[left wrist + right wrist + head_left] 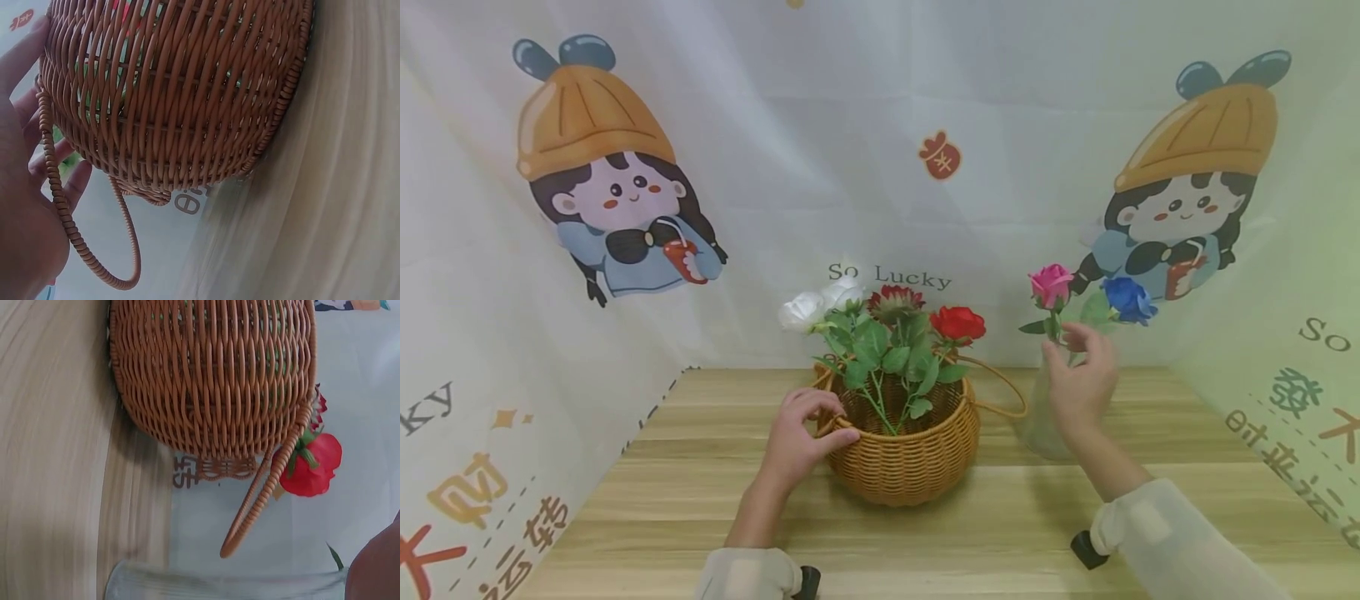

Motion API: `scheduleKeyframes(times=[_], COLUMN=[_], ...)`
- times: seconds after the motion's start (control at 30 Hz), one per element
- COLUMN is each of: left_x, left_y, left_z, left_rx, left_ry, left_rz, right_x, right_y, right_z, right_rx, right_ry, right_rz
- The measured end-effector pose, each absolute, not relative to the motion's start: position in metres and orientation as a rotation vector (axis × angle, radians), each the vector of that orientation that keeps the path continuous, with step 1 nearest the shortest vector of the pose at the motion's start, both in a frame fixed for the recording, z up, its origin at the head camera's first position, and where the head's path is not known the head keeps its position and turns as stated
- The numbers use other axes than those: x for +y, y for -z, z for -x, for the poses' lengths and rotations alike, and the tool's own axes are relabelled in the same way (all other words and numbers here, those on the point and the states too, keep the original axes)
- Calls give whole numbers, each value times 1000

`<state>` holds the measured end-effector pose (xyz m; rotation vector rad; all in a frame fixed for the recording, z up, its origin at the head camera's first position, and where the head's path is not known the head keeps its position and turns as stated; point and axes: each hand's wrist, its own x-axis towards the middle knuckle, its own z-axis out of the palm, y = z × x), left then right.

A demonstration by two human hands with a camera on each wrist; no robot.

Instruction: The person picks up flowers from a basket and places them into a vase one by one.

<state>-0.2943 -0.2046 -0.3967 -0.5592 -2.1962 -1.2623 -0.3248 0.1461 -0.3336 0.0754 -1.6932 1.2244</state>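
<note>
The flower arranging looks partway along: two white roses (805, 311), a dark red bloom (897, 302) and a red rose (958, 323) stand in the wicker basket (902, 471), while a pink rose (1051, 285) and a blue rose (1129, 300) remain outside it, over by the clear vase (1041, 417). The left hand (801, 433) grips the basket's rim between thumb and fingers. Well apart from it, the right hand (1086, 379) seems to pinch the pink rose's stem below the bloom, though I can't tell whether the stem's lower end is inside the vase.
</note>
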Motion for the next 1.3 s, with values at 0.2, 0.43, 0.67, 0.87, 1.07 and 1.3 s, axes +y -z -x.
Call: scheduleKeyframes(times=[0.2,0.43,0.67,0.87,1.07,1.3], left_x=[-206,-208,-207,-204,-204,-203], left_y=[398,402,403,400,400,399], left_z=[295,294,292,291,293,294], left_rx=[-2194,-2181,-2178,-2180,-2176,-2186], left_ry=[1287,1276,1273,1274,1264,1249], left_rz=[555,550,560,556,559,551], right_x=[132,112,87,64,52,35], right_y=[337,344,334,313,319,325], right_z=[323,320,304,284,303,315], right_rx=[-1708,-1773,-1859,-1911,-1923,-1962], right_ry=[-1285,-1460,-1564,-1642,-1739,-1725], right_rz=[-142,-222,-275,-317,-388,-499])
